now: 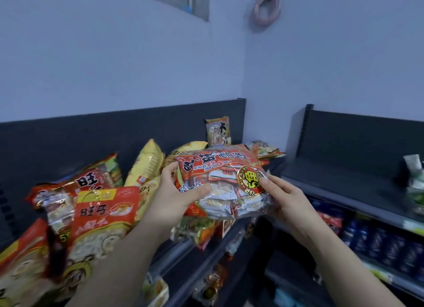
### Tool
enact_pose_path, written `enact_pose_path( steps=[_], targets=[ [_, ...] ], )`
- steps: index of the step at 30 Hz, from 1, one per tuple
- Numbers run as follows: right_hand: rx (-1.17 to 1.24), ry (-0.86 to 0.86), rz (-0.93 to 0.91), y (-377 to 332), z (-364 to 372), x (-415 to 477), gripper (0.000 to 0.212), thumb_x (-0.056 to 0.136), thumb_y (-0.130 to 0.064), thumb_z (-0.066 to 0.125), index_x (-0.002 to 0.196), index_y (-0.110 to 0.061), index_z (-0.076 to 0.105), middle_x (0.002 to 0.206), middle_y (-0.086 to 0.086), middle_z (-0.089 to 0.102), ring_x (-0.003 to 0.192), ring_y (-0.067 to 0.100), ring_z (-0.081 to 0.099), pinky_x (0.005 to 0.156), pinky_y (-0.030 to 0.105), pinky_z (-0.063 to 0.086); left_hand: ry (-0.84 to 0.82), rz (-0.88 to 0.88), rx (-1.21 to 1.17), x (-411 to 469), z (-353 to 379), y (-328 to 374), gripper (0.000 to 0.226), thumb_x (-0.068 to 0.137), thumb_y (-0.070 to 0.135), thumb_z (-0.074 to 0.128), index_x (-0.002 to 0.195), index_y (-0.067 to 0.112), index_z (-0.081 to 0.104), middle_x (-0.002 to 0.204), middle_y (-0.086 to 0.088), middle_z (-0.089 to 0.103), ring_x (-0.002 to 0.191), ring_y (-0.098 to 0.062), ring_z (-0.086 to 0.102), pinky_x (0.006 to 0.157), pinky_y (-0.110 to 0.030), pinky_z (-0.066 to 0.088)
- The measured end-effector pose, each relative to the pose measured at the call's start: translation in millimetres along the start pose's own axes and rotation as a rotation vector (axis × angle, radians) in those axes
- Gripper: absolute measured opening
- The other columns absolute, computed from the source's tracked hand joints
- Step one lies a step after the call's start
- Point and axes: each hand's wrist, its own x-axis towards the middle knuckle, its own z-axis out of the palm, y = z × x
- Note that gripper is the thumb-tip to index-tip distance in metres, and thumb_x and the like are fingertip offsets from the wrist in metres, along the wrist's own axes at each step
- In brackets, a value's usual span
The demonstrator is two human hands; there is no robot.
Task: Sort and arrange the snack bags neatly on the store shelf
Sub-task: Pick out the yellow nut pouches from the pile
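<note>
I see both hands on one bag. My left hand (174,192) grasps the red snack bag (220,180) by its left edge, thumb laid across the clear front and fingers curled over the top corner. My right hand (286,199) grasps the right end, thumb pressing beside the round gold-and-red sticker, the other fingers tucked under the bag and mostly hidden. The bag is held roughly level and slightly tilted, in the air above the front of the top shelf (206,256), its print upside down to me.

Just left of my left forearm a red bag with small round biscuits (103,217) leans on a heap of similar red bags. Behind my left hand a yellow bag (146,164) stands tilted against the dark back panel. Further back, near the corner, a tan bag (218,131) stands upright against that panel, and a crumpled pale bag (266,150) lies just right of it.

To the right a neighbouring shelf unit (344,180) carries a green-and-white pack (415,185) at the frame edge, with blue packets (378,238) in a row on the level below. High on the wall hangs a coil of cable (267,8).
</note>
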Motion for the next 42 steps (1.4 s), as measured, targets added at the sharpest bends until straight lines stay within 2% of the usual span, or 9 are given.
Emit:
enact_pose_path(
  steps=[3,7,13,19,28,31,33,37,42],
  targets=[
    [-0.003,0.057,-0.001,3,-29,24,0.027,0.09,-0.029,0.063,0.116,-0.02,0.067,0.102,0.005,0.076,0.092,0.023,0.073,0.081,0.039,0.058,-0.069,-0.029,0.005,39,31,-6,0.102,0.055,0.036,0.087,0.138,0.044,0.029,0.121,0.011,0.058,0.107,-0.019,0.064,0.094,-0.047,0.053],
    [-0.017,0.099,-0.014,3,-63,72,0.025,0.091,-0.029,0.063,0.114,-0.018,0.068,0.099,0.004,0.076,0.087,0.019,0.074,0.071,0.03,0.059,-0.125,-0.044,0.006,102,70,-14,0.104,0.051,0.038,0.091,0.137,0.041,0.033,0.122,0.005,0.061,0.106,-0.022,0.066,0.092,-0.048,0.054],
    [-0.026,0.16,-0.037,-4,-100,174,0.021,0.09,-0.03,0.065,0.104,-0.017,0.074,0.1,0.013,0.075,0.085,0.023,0.071,0.083,0.042,0.059,-0.142,0.017,0.002,215,119,-12,0.073,0.07,0.016,0.085,0.127,0.028,0.041,0.111,0.01,0.063,0.089,-0.004,0.067,0.069,-0.023,0.054],
    [-0.053,0.18,-0.073,-10,-139,278,0.023,0.093,-0.027,0.063,0.106,-0.011,0.072,0.098,0.009,0.076,0.079,0.018,0.071,0.068,0.03,0.059,-0.212,0.011,0.006,330,159,-13,0.095,0.049,0.031,0.096,0.132,0.028,0.049,0.118,0.009,0.064,0.106,-0.018,0.067,0.094,-0.044,0.053],
    [-0.018,0.232,-0.037,8,-202,415,0.018,0.092,-0.028,0.065,0.098,-0.013,0.074,0.085,0.003,0.076,0.068,0.014,0.068,0.056,0.024,0.052,-0.274,-0.037,0.167,461,229,-30,0.123,0.034,0.048,0.098,0.142,0.033,0.04,0.135,0.002,0.058,0.105,-0.025,0.069,0.092,-0.047,0.054],
    [-0.024,0.209,-0.021,16,-223,466,0.023,0.09,-0.028,0.068,0.104,-0.011,0.073,0.085,0.004,0.076,0.07,0.019,0.069,0.065,0.032,0.056,-0.167,0.019,0.395,497,251,-42,0.116,0.055,0.052,0.09,0.15,0.029,0.028,0.152,0.003,0.038,0.13,-0.023,0.049,0.105,-0.04,0.042],
    [-0.036,0.194,-0.001,22,-236,501,0.028,0.089,-0.027,0.069,0.109,-0.008,0.071,0.075,0.0,0.073,0.064,0.019,0.065,0.068,0.035,0.057,-0.096,0.029,0.453,523,266,-51,0.107,0.07,0.041,0.085,0.154,0.019,0.022,0.156,0.0,0.032,0.136,-0.022,0.04,0.101,-0.031,0.037],
    [-0.041,0.134,0.053,32,-259,565,0.024,0.093,-0.02,0.064,0.112,-0.006,0.066,0.054,-0.008,0.065,0.047,0.006,0.061,0.049,0.023,0.052,-0.019,0.014,0.549,572,294,-69,0.103,0.075,0.035,0.082,0.154,0.013,0.019,0.157,-0.004,0.031,0.14,-0.023,0.036,0.105,-0.032,0.034],
    [-0.13,0.094,0.098,59,-278,634,0.033,0.093,-0.024,0.065,0.122,-0.009,0.061,0.076,-0.001,0.07,0.058,0.01,0.064,0.059,0.026,0.054,0.017,-0.089,0.61,622,318,-101,0.106,0.076,0.034,0.082,0.155,0.013,0.014,0.158,-0.006,0.028,0.141,-0.025,0.033,0.11,-0.036,0.032]
  ],
)
